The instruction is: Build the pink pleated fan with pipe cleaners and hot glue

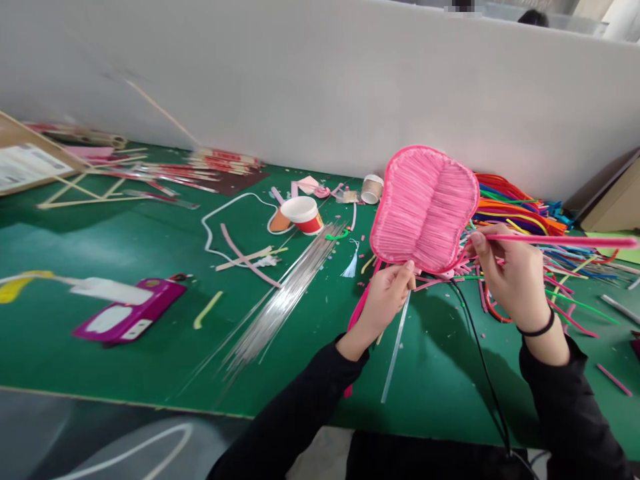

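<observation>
A pink fan-shaped panel, covered in rows of pink pipe cleaner with a brighter pink rim, is held upright above the table. My left hand pinches it at its lower edge, thumb in front. At the panel's lower right edge, my right hand has its fingers closed on a bright pink pipe cleaner, whose free length sticks out to the right. Another bright pink strip hangs behind my left hand. Below the panel, a clear stick slants toward the table's front edge.
On the green table, a bundle of thin wires lies left of my hands. Near it are a paper cup, a blue tassel and a purple box. Colourful pipe cleaners are heaped at right. A black cable runs forward.
</observation>
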Tool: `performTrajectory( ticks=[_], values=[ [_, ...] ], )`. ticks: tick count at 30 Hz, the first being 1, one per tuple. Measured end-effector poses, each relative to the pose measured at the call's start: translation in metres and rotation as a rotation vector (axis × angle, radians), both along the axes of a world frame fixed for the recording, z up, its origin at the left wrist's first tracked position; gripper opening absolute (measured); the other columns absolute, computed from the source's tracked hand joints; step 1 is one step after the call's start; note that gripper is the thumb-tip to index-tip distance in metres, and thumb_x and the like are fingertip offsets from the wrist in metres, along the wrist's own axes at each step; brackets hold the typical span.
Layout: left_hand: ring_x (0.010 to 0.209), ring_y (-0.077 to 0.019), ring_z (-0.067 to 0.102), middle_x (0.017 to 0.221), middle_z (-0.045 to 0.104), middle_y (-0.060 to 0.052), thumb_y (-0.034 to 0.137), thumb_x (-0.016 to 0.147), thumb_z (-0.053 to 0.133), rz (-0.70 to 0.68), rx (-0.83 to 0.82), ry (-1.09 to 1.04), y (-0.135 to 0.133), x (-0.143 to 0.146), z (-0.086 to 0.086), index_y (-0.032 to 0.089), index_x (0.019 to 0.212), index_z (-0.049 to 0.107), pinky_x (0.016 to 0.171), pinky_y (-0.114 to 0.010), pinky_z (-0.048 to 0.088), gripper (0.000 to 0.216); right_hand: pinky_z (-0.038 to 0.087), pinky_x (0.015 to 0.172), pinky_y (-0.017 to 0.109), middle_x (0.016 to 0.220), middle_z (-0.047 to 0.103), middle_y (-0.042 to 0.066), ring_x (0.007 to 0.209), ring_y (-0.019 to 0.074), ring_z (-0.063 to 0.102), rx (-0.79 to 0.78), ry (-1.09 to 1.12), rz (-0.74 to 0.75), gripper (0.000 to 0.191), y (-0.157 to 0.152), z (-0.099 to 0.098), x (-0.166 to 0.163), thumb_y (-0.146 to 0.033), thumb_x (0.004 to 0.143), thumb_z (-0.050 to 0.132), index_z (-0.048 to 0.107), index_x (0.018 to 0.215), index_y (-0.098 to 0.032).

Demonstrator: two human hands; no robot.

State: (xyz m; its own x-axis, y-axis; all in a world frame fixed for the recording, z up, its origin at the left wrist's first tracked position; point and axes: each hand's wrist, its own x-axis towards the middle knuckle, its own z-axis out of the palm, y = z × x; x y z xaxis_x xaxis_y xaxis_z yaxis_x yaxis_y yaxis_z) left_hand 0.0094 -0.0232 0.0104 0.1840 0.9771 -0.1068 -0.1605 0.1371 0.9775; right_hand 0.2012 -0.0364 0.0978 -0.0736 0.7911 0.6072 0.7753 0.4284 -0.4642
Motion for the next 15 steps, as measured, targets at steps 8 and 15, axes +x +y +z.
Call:
performTrajectory(
  ticks=[8, 15],
  values=[
    [0.032, -0.0025, 0.020, 0.041, 0.024, 0.012, 0.077, 0.075, 0.062, -0.038, -0.047, -0.003, 0.0002, 0.0006, -0.0028, 0.020, 0.059, 0.046, 0.031, -0.016, 0.015, 0.061, 0.048, 0.057, 0.025, 0.072, 0.074, 0.004, 0.062, 0.0158, 0.070, -0.002, 0.013, 0.012, 0.036, 0.0035, -0.0006, 0.0020, -0.049, 0.102, 0.044, 0.064, 0.091, -0.022],
    [0.033, -0.0019, 0.018, 0.041, 0.023, 0.012, 0.078, 0.072, 0.064, -0.049, -0.093, -0.018, -0.0003, -0.0010, -0.0012, 0.020, 0.059, 0.045, 0.031, -0.015, 0.014, 0.062, 0.048, 0.059, 0.026, 0.073, 0.073, 0.004, 0.064, 0.0168, 0.070, -0.006, 0.037, 0.015, 0.036, 0.0078, -0.0033, 0.0043, -0.049, 0.102, 0.044, 0.062, 0.090, -0.022]
  ],
)
